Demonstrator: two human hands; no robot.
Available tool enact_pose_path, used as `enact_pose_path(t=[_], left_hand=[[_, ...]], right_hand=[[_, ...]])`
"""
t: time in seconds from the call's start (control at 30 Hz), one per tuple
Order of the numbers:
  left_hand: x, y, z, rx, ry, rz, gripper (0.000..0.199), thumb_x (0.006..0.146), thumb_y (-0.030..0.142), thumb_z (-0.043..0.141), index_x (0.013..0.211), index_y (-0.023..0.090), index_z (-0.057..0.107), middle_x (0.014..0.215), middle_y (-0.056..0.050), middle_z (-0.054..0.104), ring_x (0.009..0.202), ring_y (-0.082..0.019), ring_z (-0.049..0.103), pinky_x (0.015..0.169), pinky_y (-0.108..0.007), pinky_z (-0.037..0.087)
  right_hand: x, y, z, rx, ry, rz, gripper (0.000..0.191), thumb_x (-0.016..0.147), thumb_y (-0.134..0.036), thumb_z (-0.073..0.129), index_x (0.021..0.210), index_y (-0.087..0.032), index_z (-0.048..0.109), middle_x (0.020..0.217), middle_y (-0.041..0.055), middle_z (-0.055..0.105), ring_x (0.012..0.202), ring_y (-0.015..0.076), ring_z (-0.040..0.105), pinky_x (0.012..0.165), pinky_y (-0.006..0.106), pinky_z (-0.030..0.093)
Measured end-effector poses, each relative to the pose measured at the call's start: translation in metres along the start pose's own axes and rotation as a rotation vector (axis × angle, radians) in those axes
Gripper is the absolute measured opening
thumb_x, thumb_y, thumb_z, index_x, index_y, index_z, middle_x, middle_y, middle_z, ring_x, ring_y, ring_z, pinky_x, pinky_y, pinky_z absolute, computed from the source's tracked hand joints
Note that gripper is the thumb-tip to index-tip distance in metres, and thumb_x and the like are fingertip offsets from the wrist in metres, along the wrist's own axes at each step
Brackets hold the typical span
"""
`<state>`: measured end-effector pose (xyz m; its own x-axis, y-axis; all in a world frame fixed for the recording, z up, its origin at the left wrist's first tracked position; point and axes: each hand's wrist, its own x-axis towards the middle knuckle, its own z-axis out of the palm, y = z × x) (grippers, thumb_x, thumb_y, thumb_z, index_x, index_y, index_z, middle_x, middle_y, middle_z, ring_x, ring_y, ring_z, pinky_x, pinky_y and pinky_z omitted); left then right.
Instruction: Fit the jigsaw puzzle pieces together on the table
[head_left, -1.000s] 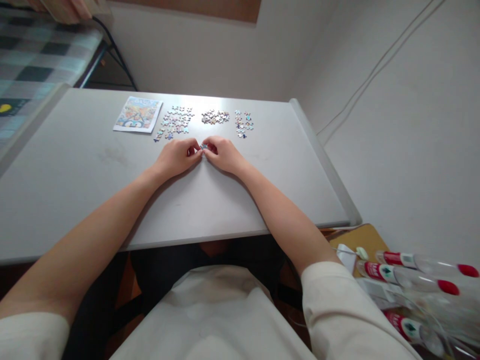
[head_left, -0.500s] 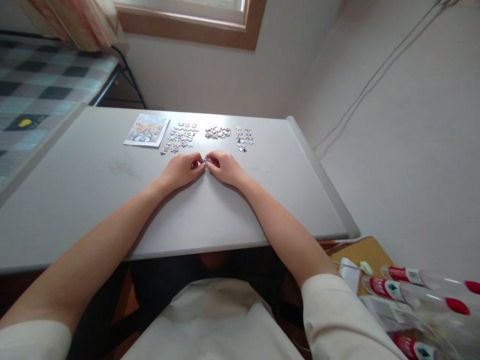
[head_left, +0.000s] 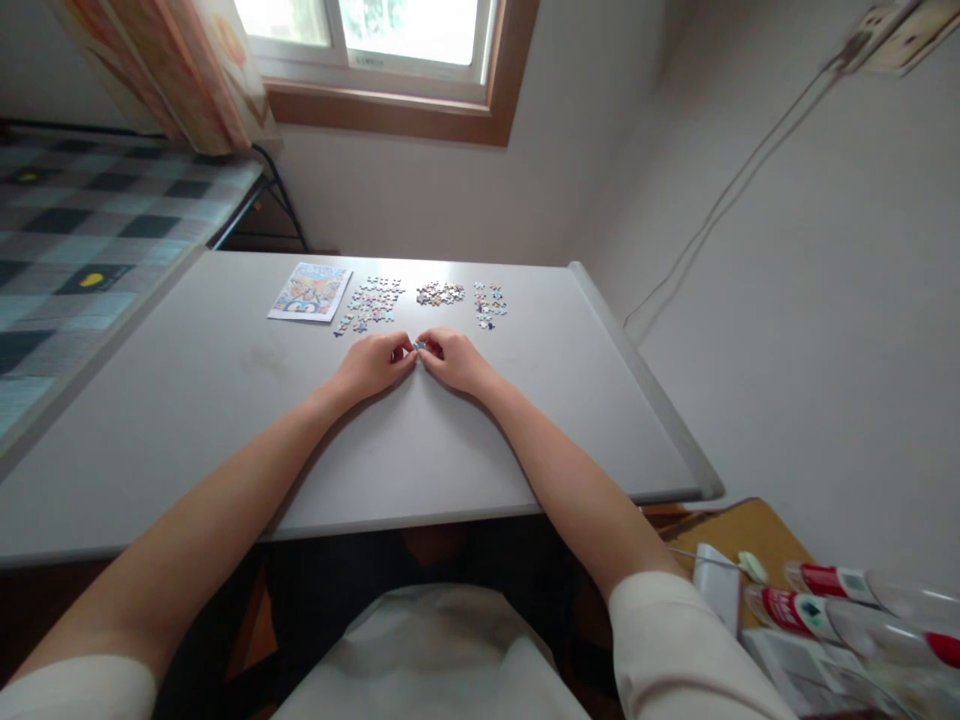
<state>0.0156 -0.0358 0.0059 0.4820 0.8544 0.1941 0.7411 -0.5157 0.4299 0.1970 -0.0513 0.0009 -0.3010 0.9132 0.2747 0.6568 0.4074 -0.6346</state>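
Observation:
My left hand [head_left: 377,363] and my right hand [head_left: 454,358] meet over the middle of the white table. Between their fingertips is a small jigsaw puzzle piece [head_left: 419,346], pinched from both sides; whether it is one piece or two joined cannot be made out. Beyond my hands lie loose jigsaw pieces in three groups: spread rows [head_left: 376,302] on the left, a heaped pile [head_left: 440,293] in the centre and a smaller spread group [head_left: 489,304] on the right. A printed picture sheet [head_left: 310,292] lies flat left of the rows.
The white table [head_left: 465,450] has raised side edges. To the right, a wooden stool [head_left: 750,520] bears plastic bottles [head_left: 795,610] with red labels and a white box-like device [head_left: 717,585]. A checked bed [head_left: 112,225] stands at left; a cable [head_left: 720,195] runs down the wall.
The camera view has tilted up, so the table and hands sit lower and more of the window shows. Both hands keep their pinch on the piece, with little visible movement.

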Motion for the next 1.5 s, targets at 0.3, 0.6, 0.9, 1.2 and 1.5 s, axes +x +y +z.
enact_pose_path(t=[0.3,0.6,0.9,1.2,1.5], left_hand=[[0.0005,-0.0025,0.0008,-0.025,0.000,0.007,0.032,0.085,0.047,0.048,0.084,0.020,0.066,0.069,-0.002,0.064,0.060,-0.015,0.053,0.057,-0.026,0.032],[0.0004,-0.0035,0.0013,-0.026,0.003,0.010,0.032,0.085,0.047,0.048,0.084,0.020,0.066,0.070,-0.002,0.064,0.061,-0.015,0.053,0.058,-0.025,0.033],[-0.0001,-0.0025,-0.0001,-0.004,-0.010,0.016,0.034,0.086,0.048,0.047,0.084,0.020,0.066,0.071,-0.003,0.066,0.061,-0.016,0.055,0.057,-0.026,0.033],[0.0004,-0.0015,0.0001,-0.006,-0.004,0.003,0.035,0.085,0.049,0.047,0.085,0.020,0.066,0.072,-0.004,0.067,0.061,-0.016,0.055,0.057,-0.025,0.033],[-0.0007,0.0018,-0.0016,-0.014,0.001,0.001,0.032,0.085,0.046,0.049,0.085,0.020,0.067,0.071,-0.003,0.066,0.061,-0.016,0.055,0.057,-0.025,0.033]], right_hand=[[0.0009,0.0015,0.0014,-0.007,0.012,-0.003,0.024,0.083,-0.022,0.052,0.099,-0.013,0.067,0.079,0.0024,0.059,0.074,0.0123,0.050,0.073,0.024,0.040],[0.0011,0.0022,0.0018,-0.007,0.008,-0.001,0.023,0.083,-0.022,0.052,0.099,-0.013,0.067,0.079,0.0023,0.060,0.074,0.0120,0.050,0.073,0.024,0.040],[0.0008,0.0011,0.0009,-0.003,0.010,-0.006,0.024,0.083,-0.022,0.052,0.099,-0.012,0.066,0.078,0.0021,0.058,0.073,0.0122,0.050,0.073,0.024,0.040],[0.0007,0.0010,0.0009,-0.008,0.005,0.001,0.024,0.083,-0.022,0.052,0.099,-0.013,0.067,0.079,0.0021,0.059,0.073,0.0122,0.050,0.073,0.024,0.040],[0.0005,0.0006,0.0007,-0.003,-0.003,0.014,0.025,0.083,-0.023,0.053,0.100,-0.013,0.067,0.080,0.0025,0.060,0.073,0.0121,0.050,0.073,0.024,0.040]])
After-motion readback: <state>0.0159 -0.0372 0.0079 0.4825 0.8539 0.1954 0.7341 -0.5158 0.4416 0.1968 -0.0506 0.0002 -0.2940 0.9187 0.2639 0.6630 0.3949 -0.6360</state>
